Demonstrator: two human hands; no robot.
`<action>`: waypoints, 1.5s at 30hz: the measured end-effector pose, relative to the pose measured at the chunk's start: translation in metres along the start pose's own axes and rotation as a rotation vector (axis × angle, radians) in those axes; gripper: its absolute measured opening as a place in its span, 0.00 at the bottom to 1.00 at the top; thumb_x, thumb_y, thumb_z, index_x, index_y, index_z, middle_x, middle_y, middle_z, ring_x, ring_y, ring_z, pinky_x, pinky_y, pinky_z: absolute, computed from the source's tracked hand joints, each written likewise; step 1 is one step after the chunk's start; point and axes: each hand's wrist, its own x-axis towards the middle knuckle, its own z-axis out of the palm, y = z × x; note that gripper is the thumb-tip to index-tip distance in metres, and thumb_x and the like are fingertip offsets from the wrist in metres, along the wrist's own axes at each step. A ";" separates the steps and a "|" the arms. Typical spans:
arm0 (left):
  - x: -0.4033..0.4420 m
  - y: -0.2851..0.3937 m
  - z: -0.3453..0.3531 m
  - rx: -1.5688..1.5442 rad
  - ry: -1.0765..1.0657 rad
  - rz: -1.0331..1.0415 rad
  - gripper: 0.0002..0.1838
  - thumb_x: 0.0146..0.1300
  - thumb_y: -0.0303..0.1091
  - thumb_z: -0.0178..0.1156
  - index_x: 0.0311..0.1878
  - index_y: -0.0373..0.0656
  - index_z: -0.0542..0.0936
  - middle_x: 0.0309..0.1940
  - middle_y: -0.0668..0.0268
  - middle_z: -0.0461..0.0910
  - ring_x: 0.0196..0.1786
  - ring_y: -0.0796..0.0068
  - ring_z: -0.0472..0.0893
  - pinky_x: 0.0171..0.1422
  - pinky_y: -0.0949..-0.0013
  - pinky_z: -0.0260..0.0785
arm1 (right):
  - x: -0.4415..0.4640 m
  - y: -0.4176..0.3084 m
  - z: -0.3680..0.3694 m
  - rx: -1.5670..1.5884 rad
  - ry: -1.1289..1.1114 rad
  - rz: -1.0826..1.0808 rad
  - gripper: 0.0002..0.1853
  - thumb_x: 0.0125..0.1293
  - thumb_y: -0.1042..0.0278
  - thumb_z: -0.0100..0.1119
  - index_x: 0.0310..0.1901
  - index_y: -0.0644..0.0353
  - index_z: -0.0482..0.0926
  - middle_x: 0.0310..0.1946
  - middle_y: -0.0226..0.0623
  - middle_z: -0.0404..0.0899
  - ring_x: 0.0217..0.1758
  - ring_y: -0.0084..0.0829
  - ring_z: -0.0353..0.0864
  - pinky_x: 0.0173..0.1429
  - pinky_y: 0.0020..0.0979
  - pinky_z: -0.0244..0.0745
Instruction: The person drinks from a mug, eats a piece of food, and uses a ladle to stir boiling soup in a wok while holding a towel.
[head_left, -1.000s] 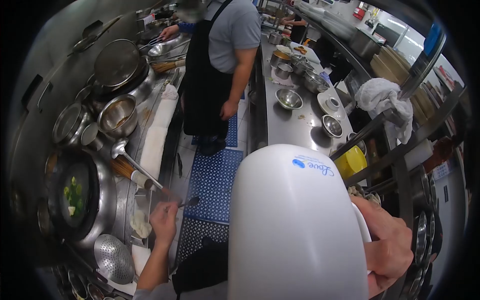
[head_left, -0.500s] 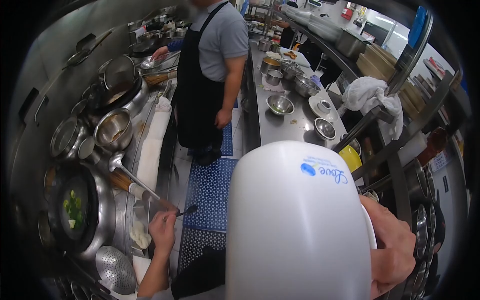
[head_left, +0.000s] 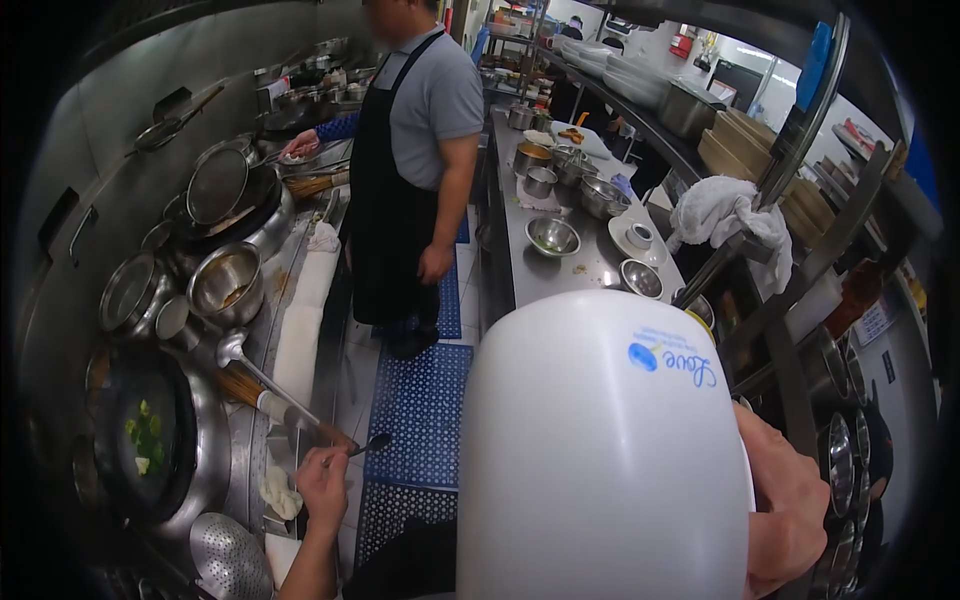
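Closest to you is the white mug, filling the lower middle of the view, its blue lettering upside down from where you look. Your right hand is wrapped round the handle side of it, fingers curled in a firm hold. To the mug's left and well apart from it, your left hand pinches the handle of a small dark spoon, whose bowl points away from your fingers toward the mug's side. So your 2 hands hold 2 things, with the mug's body between them.

Left of your left hand lie a perforated skimmer and, farther left, a dark wok with greens inside. A ladle slants from the range, its handle ending just beyond your left fingers; you cannot tell whether they touch. Past that sit a bristle brush and a steel bowl.

Ahead, a person in a black apron stands on the blue mat. On the right, the steel tabletop carries bowls and pots.
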 end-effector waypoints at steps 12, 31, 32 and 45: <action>0.006 -0.007 -0.014 -0.022 0.027 -0.039 0.07 0.65 0.30 0.63 0.39 0.35 0.84 0.32 0.61 0.84 0.35 0.73 0.81 0.41 0.72 0.71 | -0.016 0.033 0.048 0.468 0.151 0.361 0.10 0.62 0.69 0.61 0.31 0.71 0.80 0.36 0.63 0.82 0.35 0.45 0.87 0.39 0.32 0.81; 0.071 0.081 0.024 -0.247 -0.107 0.083 0.08 0.70 0.29 0.59 0.41 0.33 0.82 0.32 0.64 0.81 0.32 0.80 0.76 0.36 0.75 0.67 | -0.104 0.154 0.278 0.816 0.127 1.200 0.17 0.73 0.55 0.57 0.37 0.63 0.80 0.27 0.30 0.77 0.21 0.19 0.78 0.22 0.21 0.73; 0.075 0.068 0.041 -0.194 -0.159 0.097 0.07 0.69 0.29 0.60 0.40 0.34 0.83 0.31 0.66 0.80 0.31 0.81 0.76 0.35 0.76 0.66 | -0.107 0.161 0.286 0.821 0.110 1.201 0.18 0.73 0.54 0.56 0.38 0.64 0.79 0.31 0.34 0.78 0.22 0.22 0.79 0.22 0.23 0.74; 0.101 -0.111 0.158 -0.231 -0.291 -0.393 0.24 0.65 0.36 0.65 0.62 0.38 0.76 0.49 0.59 0.80 0.50 0.69 0.80 0.53 0.68 0.73 | -0.113 0.393 0.470 1.142 0.617 1.477 0.18 0.76 0.51 0.51 0.36 0.59 0.75 0.27 0.33 0.76 0.21 0.24 0.79 0.21 0.25 0.76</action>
